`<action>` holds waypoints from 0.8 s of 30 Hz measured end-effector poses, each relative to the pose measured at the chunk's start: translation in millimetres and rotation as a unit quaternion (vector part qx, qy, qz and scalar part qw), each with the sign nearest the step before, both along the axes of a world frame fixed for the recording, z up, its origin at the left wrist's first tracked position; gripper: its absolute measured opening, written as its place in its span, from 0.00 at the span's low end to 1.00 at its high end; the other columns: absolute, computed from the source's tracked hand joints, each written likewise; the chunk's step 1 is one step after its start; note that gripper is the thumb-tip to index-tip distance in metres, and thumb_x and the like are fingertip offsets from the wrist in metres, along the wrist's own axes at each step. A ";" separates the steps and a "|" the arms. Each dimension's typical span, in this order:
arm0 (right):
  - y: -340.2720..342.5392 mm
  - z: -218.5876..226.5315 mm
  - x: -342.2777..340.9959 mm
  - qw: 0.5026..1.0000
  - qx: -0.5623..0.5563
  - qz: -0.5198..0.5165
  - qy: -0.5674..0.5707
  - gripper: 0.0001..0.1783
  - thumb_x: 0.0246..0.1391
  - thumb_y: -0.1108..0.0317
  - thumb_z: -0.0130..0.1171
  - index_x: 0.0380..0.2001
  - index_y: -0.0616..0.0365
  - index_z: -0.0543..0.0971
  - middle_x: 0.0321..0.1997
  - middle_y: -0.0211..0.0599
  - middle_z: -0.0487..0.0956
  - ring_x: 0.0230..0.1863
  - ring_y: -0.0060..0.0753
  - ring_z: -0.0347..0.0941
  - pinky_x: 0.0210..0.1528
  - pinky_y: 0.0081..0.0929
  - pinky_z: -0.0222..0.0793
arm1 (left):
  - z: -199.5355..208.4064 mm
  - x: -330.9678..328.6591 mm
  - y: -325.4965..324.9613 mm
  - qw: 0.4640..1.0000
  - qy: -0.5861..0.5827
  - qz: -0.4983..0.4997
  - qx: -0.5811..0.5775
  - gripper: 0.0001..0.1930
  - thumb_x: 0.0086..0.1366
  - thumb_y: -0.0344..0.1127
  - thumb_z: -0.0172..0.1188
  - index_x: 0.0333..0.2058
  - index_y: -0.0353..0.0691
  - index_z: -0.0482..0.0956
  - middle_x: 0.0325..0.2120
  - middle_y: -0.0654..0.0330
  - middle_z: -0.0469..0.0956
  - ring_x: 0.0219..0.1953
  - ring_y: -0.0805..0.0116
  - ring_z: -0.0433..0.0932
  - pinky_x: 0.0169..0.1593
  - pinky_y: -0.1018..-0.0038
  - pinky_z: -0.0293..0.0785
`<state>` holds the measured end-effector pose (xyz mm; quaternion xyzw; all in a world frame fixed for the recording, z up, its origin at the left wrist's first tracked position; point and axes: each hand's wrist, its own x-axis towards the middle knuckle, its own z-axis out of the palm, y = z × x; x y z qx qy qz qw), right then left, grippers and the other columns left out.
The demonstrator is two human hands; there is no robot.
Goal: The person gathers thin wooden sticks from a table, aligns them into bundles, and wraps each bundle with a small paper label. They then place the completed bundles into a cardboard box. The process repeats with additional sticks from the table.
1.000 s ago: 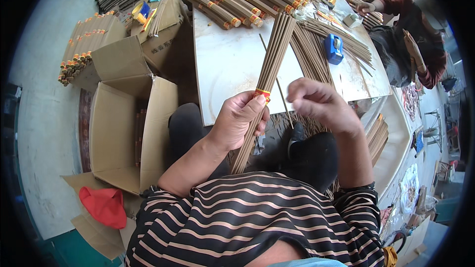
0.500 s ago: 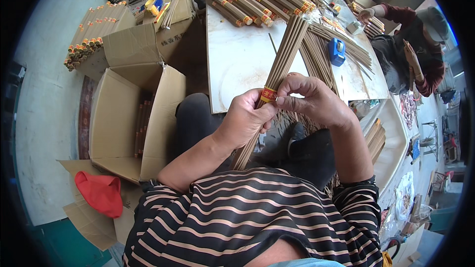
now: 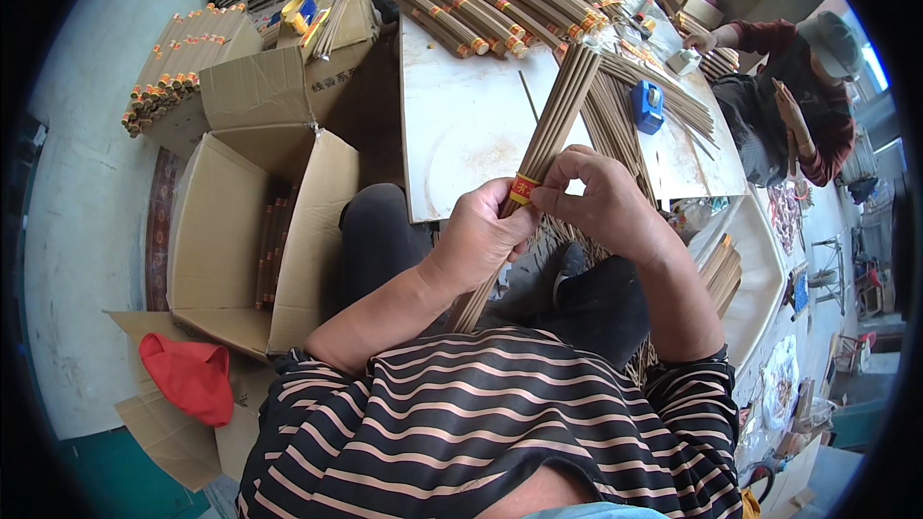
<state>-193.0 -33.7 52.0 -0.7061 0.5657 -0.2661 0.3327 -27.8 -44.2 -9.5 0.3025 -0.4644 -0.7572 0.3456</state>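
Note:
A bundle of thin brown incense sticks [image 3: 561,101] slants up and away from my lap, its far end over the table. My left hand [image 3: 478,231] is wrapped around its middle. Just above that grip a red and yellow paper band [image 3: 524,188] goes round the sticks. My right hand [image 3: 594,200] pinches at the band's right side, thumb and forefinger pressed together there. Behind the bundle, loose incense sticks [image 3: 615,125] lie across the table's edge, with a blue tape dispenser [image 3: 648,106] beside them.
Banded bundles [image 3: 495,0] are stacked at the far side of the white table [image 3: 452,135]. On the left stands an open cardboard box [image 3: 216,231] with bundles inside; a red cloth [image 3: 187,378] lies nearer. A co-worker [image 3: 788,96] sits at the right.
Both hands stay at the band, and the right fingers have shifted slightly along it. The view has moved a little. At the right, the co-worker's hands have moved slightly.

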 end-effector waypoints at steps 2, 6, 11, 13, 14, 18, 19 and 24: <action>0.0 2.9 1.9 0.999 0.005 -0.026 0.038 0.11 0.44 0.67 0.65 0.24 0.64 0.77 0.26 0.36 0.74 0.30 0.25 0.70 0.33 0.24 0.66 | -1.3 1.4 0.1 1.000 -0.001 -0.003 -0.011 0.10 0.63 0.35 0.55 0.36 0.34 0.70 0.23 0.67 0.70 0.19 0.82 0.66 0.22 0.86 0.63; -4.7 9.5 1.3 0.994 0.054 -0.051 0.081 0.13 0.43 0.65 0.67 0.23 0.65 0.77 0.24 0.36 0.75 0.27 0.24 0.70 0.29 0.24 0.65 | -1.4 1.7 -0.1 1.000 0.001 -0.006 -0.024 0.09 0.63 0.34 0.55 0.37 0.34 0.70 0.23 0.66 0.70 0.19 0.82 0.67 0.22 0.86 0.63; -7.2 5.3 -3.6 0.993 0.101 -0.059 0.029 0.17 0.40 0.60 0.69 0.23 0.66 0.77 0.22 0.34 0.76 0.26 0.21 0.70 0.29 0.22 0.65 | -2.3 0.8 0.2 1.000 0.021 -0.013 -0.016 0.09 0.63 0.32 0.54 0.37 0.33 0.70 0.23 0.65 0.70 0.20 0.81 0.68 0.22 0.86 0.64; -5.6 3.7 -4.3 0.993 0.101 -0.058 0.005 0.19 0.39 0.59 0.69 0.24 0.66 0.77 0.23 0.32 0.76 0.26 0.20 0.69 0.29 0.22 0.66 | 0.5 1.5 2.1 0.999 0.026 -0.007 -0.018 0.12 0.63 0.35 0.54 0.40 0.31 0.70 0.20 0.66 0.69 0.19 0.82 0.67 0.22 0.86 0.64; -5.4 0.2 -6.3 0.994 0.093 -0.050 -0.012 0.19 0.39 0.59 0.69 0.24 0.65 0.77 0.23 0.31 0.75 0.26 0.20 0.69 0.29 0.21 0.66 | 1.5 1.7 2.8 0.999 0.029 -0.005 -0.019 0.14 0.64 0.36 0.53 0.41 0.30 0.69 0.19 0.66 0.69 0.18 0.82 0.66 0.21 0.87 0.64; -4.0 -16.8 -11.0 0.994 0.060 -0.035 -0.085 0.19 0.39 0.57 0.69 0.21 0.64 0.77 0.20 0.31 0.73 0.24 0.21 0.69 0.27 0.22 0.65 | -2.6 2.6 2.3 0.998 0.045 -0.018 -0.042 0.19 0.66 0.45 0.48 0.41 0.32 0.70 0.19 0.66 0.69 0.18 0.82 0.67 0.21 0.87 0.64; -3.8 -18.6 -10.5 0.993 0.051 -0.034 -0.104 0.20 0.40 0.56 0.69 0.20 0.64 0.77 0.19 0.33 0.73 0.23 0.22 0.69 0.25 0.22 0.65 | -1.8 3.4 2.3 0.998 0.044 -0.019 -0.036 0.20 0.67 0.47 0.46 0.41 0.32 0.71 0.19 0.66 0.70 0.18 0.82 0.67 0.21 0.87 0.64; -3.5 -25.6 -13.7 0.972 0.073 0.000 -0.222 0.16 0.40 0.61 0.69 0.22 0.61 0.76 0.24 0.28 0.74 0.29 0.20 0.69 0.34 0.21 0.66 | 1.8 3.3 2.7 0.997 0.067 -0.042 -0.010 0.19 0.68 0.50 0.43 0.38 0.38 0.70 0.20 0.62 0.70 0.16 0.80 0.67 0.18 0.85 0.63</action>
